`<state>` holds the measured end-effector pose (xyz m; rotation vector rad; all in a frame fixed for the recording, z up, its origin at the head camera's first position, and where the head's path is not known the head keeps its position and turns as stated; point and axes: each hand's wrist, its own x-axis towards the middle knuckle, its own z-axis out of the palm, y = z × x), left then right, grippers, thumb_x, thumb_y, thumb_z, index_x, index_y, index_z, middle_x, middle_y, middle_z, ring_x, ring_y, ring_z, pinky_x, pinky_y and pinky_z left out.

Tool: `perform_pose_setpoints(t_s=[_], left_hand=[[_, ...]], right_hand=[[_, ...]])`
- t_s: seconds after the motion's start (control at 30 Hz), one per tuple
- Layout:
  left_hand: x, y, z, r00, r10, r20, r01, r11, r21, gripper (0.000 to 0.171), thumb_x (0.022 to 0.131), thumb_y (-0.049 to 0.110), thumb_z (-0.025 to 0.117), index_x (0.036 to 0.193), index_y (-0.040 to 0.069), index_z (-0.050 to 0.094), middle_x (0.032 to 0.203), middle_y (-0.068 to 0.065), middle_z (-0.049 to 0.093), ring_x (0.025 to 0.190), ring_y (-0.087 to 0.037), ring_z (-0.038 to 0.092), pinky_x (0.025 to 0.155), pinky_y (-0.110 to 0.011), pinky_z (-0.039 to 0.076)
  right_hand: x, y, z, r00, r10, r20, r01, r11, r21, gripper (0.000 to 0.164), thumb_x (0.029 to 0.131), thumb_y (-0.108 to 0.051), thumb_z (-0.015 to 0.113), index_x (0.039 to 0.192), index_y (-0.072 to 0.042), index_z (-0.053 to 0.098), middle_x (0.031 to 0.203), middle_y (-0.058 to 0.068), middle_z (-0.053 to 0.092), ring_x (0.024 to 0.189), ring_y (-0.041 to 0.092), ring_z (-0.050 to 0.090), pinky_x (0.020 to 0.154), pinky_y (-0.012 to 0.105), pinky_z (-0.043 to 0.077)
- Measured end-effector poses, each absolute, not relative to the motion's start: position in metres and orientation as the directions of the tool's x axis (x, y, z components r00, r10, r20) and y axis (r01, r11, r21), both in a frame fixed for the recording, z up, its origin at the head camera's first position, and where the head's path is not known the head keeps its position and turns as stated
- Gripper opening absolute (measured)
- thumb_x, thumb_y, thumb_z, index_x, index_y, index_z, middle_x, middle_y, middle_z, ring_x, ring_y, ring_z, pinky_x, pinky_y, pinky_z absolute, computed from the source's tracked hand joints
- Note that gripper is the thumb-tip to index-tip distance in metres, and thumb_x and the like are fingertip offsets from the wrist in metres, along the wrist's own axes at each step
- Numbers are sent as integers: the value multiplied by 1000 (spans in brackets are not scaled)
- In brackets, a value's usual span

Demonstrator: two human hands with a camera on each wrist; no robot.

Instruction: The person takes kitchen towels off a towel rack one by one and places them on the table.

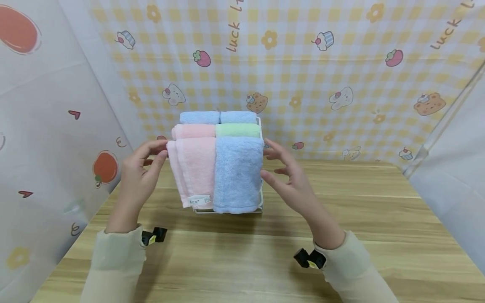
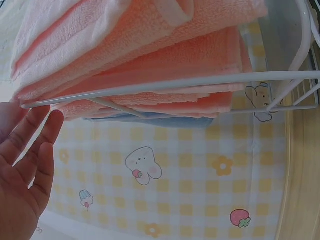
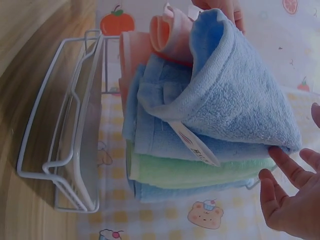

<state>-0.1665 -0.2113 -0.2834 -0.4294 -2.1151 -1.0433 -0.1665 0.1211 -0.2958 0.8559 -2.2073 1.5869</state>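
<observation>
Folded towels hang over a white wire rack (image 2: pixel 165 86) on the table. In front are a pink towel (image 1: pixel 198 168) on the left and a fluffy blue towel (image 1: pixel 238 172) on the right, both draping forward. My left hand (image 1: pixel 141 170) is at the upper left edge of the pink towel, its fingers by the end of the rack's bar in the left wrist view. On the other side, my right hand (image 1: pixel 289 181) has its fingers spread, fingertips right at the blue towel's edge. White labels show on the pink towel and under the blue one.
Behind the front pair lie another pink towel (image 1: pixel 195 131), a green towel (image 1: pixel 238 130) and two light blue towels (image 1: pixel 200 117). The wooden table (image 1: pixel 235 261) extends to both sides. A patterned cloth backdrop (image 1: pixel 295 75) stands close behind the rack.
</observation>
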Motion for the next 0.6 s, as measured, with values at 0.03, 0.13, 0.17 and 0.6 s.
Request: perform_pose_setpoints(t_s=[0.03, 0.13, 0.17, 0.6], left_hand=[[-167, -211, -283, -680, -24, 733, 568, 615, 547, 22, 97, 2, 61, 117, -1, 68, 109, -17, 72, 95, 12, 57, 75, -9, 43], [-167, -211, -283, -682, -35, 731, 560, 617, 552, 19, 96, 1, 62, 114, -2, 68, 106, -16, 72, 91, 13, 57, 74, -8, 43], [-168, -211, -283, -681, -38, 731, 559, 618, 553, 19, 96, 1, 62, 113, -2, 69, 106, -17, 72, 91, 13, 57, 75, -8, 43], [-174, -211, -283, -670, -86, 737, 567, 581, 584, 11, 90, -3, 68, 101, -5, 72, 91, 40, 60, 80, 13, 60, 70, -7, 46]], right_hand=[[-167, 120, -296, -783, -288, 551, -613, 210, -762, 62, 94, -12, 67, 151, -18, 40, 137, 9, 58, 124, 24, 49, 92, 52, 45], [-170, 117, -296, -789, -269, 553, -607, 198, -770, 63, 93, -7, 68, 149, -18, 43, 133, 10, 59, 121, 26, 50, 90, 53, 46], [-170, 116, -296, -788, -266, 555, -608, 191, -771, 64, 92, -6, 68, 149, -18, 43, 133, 10, 60, 121, 27, 50, 89, 52, 46], [-183, 102, -289, -777, -322, 541, -591, 78, -803, 68, 91, 1, 67, 151, -16, 41, 133, 11, 61, 110, 11, 61, 54, 19, 39]])
